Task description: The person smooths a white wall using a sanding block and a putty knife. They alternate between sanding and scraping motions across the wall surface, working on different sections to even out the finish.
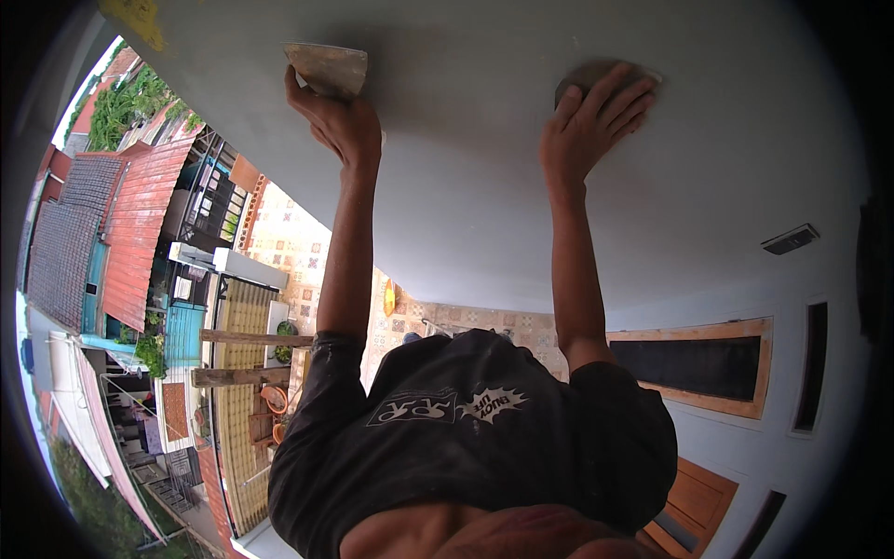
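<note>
Both my arms are raised to a broad grey plastered surface [466, 112]. My left hand [343, 126] is closed round a putty knife [331, 70]. Its wide, stained metal blade points away from me near the surface; whether it touches cannot be told. The handle is mostly hidden in the fingers. My right hand [596, 126] lies with its fingers over a dark, flat, round-edged piece [573, 84], holding it against the surface. A pale edge of that piece shows beyond the fingertips, but the hand hides too much to tell its kind.
A yellow patch [140, 20] marks the surface's far left corner. At right are a small dark rectangular fitting [791, 239] and a wood-framed window [694, 365]. Wooden beams [244, 376], a patterned tile floor [289, 242] and neighbouring roofs [140, 238] lie at left.
</note>
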Demonstrator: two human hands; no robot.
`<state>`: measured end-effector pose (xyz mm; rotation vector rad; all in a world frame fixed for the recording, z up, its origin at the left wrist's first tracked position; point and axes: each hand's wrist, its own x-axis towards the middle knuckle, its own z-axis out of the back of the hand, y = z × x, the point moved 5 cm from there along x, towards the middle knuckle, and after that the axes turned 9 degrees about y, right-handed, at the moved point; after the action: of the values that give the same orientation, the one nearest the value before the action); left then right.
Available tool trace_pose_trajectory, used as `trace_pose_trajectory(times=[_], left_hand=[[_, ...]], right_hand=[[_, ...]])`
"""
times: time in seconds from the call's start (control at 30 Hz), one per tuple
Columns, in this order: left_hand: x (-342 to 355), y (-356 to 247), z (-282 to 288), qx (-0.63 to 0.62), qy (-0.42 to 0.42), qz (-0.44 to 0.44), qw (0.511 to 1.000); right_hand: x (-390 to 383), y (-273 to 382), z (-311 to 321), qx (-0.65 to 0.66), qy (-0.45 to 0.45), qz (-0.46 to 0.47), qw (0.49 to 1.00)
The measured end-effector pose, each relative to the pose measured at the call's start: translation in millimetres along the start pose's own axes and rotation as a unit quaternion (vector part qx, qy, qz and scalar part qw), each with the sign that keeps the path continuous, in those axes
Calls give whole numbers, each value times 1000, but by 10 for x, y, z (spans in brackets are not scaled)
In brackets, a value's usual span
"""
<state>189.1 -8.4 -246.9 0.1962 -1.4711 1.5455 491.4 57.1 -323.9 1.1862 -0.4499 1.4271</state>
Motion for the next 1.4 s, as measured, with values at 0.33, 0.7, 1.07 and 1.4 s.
trace_pose_trajectory(times=[0.33, 0.7, 1.07, 1.4], left_hand=[[46, 15, 12, -2, -13, 22, 1000], [-299, -323, -251, 51, 23, -107, 993], [-899, -734, -733, 29, 115, -209, 971], [-959, -740, -806, 18, 107, -170, 979]], right_hand=[[-526, 475, 284, -25, 198, 21, 980], [-388, -235, 551, 49, 73, -216, 972], [-340, -1423, 528, 73, -61, -254, 963], [233, -1904, 966, 67, -94, -232, 966]])
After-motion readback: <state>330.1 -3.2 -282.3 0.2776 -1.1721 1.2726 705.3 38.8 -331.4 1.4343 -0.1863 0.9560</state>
